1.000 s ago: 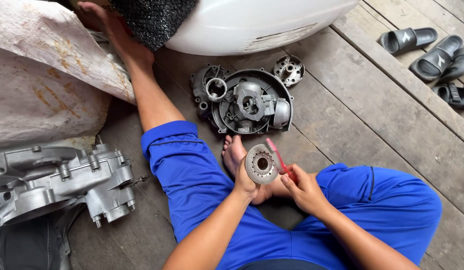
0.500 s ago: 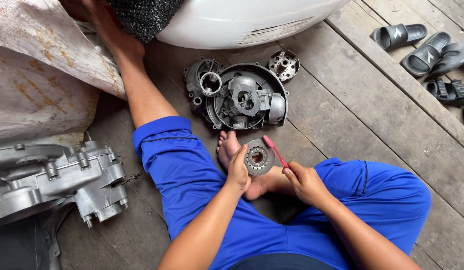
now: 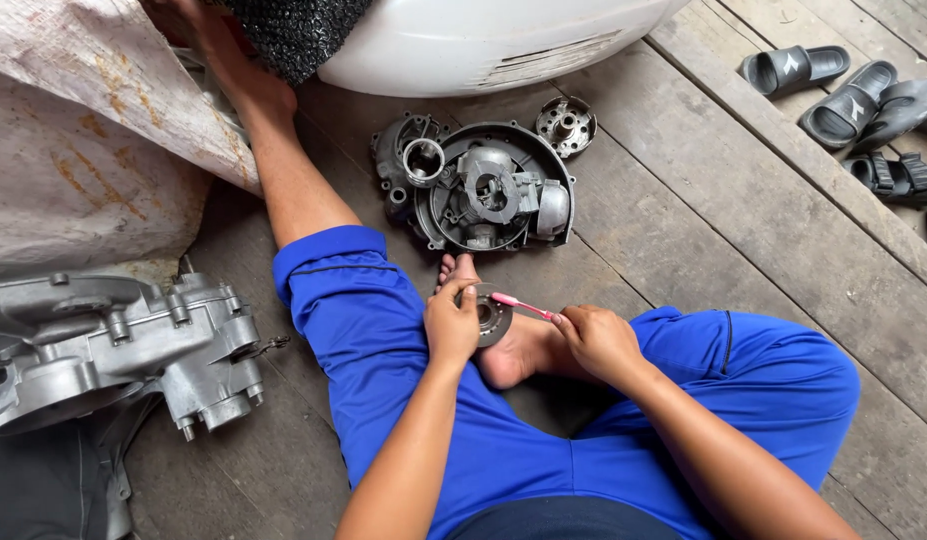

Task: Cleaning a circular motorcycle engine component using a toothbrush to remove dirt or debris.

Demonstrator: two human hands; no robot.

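Observation:
My left hand [image 3: 451, 327] grips a small round metal disc part [image 3: 494, 317] and holds it against my bare foot [image 3: 513, 350]. My right hand [image 3: 595, 340] holds a thin pink-handled tool [image 3: 519, 305] with its tip resting on the disc's face. I sit on wooden floorboards in blue trousers [image 3: 383, 330], one leg stretched out to the far left. Just beyond my foot lies a dark round engine casing [image 3: 488, 190] with parts inside, and a small round metal hub [image 3: 566, 125] sits beside it.
A large silver engine block [image 3: 103, 345] lies on the floor at the left, beside a worn pale sack [image 3: 73, 150]. A white rounded body panel [image 3: 483, 40] is at the top. Several dark slippers [image 3: 853, 95] sit at the upper right.
The view has drifted a little and my hands have lowered slightly. The disc now sits lower against my foot, and the pink tool lies flatter across it.

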